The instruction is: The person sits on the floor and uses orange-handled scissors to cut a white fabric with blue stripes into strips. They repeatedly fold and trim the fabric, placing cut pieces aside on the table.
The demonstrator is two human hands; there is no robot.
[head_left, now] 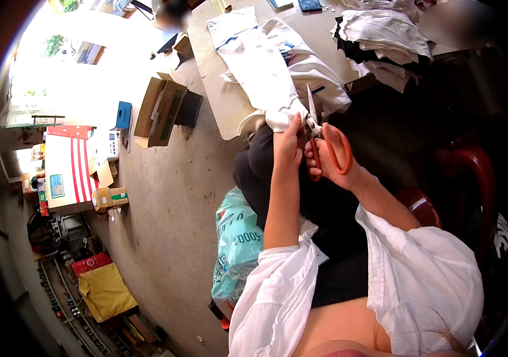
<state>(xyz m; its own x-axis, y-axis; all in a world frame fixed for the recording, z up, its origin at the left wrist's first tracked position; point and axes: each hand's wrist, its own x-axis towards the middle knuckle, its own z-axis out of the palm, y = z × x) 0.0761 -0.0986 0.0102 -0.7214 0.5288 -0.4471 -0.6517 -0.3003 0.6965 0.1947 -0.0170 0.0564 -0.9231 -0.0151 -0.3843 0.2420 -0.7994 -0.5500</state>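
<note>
Dark print (248, 238) is showing on a teal plastic bag (230, 276).
Below and left of the right hand (332, 165) gripping the orange-handled scissors (348, 153), bold characters, digits among them, are running across the bag's crumpled film.

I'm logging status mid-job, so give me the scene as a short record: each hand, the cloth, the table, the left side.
Left hand: gripping near end of the white cloth
Right hand: holding orange-handled scissors, blades pointing away from the body
White cloth: stretched lengthwise over the table
Table: also bears a clothes pile, far right
Left side: open cardboard box; green plastic bag, nearer
</note>
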